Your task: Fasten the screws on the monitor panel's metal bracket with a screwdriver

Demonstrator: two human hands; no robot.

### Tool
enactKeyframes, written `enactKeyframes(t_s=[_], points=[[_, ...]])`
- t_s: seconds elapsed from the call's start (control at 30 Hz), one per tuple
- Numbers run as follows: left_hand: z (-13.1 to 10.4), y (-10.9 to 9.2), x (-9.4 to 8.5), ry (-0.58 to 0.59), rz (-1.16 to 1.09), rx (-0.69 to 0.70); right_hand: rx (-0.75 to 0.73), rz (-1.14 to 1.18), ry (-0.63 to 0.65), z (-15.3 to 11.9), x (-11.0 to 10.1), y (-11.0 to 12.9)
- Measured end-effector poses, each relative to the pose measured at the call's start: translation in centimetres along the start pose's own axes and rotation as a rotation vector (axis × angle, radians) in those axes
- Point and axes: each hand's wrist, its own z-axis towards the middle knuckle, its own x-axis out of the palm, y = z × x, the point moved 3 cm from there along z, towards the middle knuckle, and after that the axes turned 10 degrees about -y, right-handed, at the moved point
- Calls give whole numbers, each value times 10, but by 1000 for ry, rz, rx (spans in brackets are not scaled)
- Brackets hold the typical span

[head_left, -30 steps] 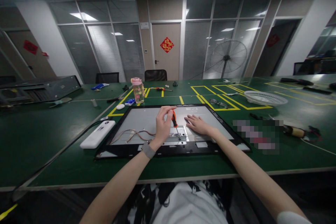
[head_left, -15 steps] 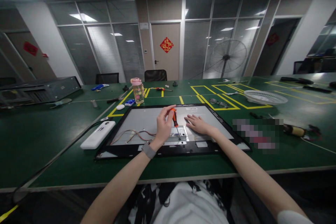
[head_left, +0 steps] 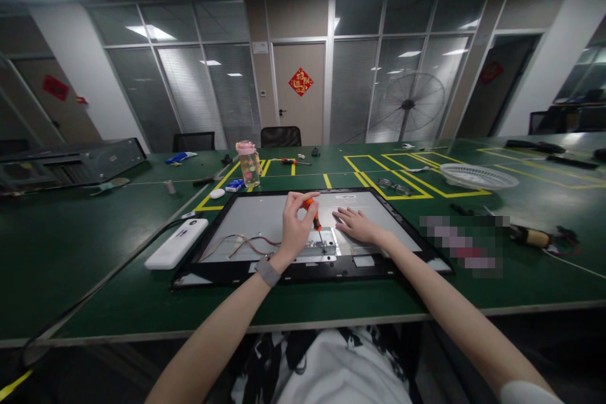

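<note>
My left hand (head_left: 297,224) is closed around the orange-and-black handle of a screwdriver (head_left: 317,222). Its shaft points down at a small circuit board (head_left: 318,243) on a metal bracket; I cannot tell whether the tip sits in a screw. The board lies at the near middle of a flat screen panel (head_left: 246,211) with a black frame, set on the table. Thin coloured wires (head_left: 246,241) run leftward from near the board across the panel. My right hand (head_left: 357,225) rests flat on the panel, fingers spread, to the right of the board.
A white power bank-like block (head_left: 176,245) lies left of the panel. Beyond stand a pink-lidded bottle (head_left: 249,164) and a small blue box (head_left: 235,185). Glasses (head_left: 394,187), a white basket (head_left: 479,177) and a wired coil (head_left: 534,237) lie to the right. Another screwdriver (head_left: 293,161) lies farther back.
The fingers of my left hand have shifted slightly on the screwdriver handle, which still stands over the board. My right hand stays in place on the panel.
</note>
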Motion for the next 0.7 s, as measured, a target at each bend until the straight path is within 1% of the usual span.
enactKeyframes(t_s=[0.23, 0.47, 0.63, 0.7], points=[[-1, 0, 1, 57, -72, -10, -4, 1, 2, 1, 2, -1], [-1, -2, 0, -15, 41, 43, -2, 1, -13, 1, 2, -1], [-1, -4, -2, 19, 27, 36, -2, 12, -9, 1, 2, -1], [-1, -4, -2, 3, 29, 32, -2, 11, -8, 1, 2, -2]])
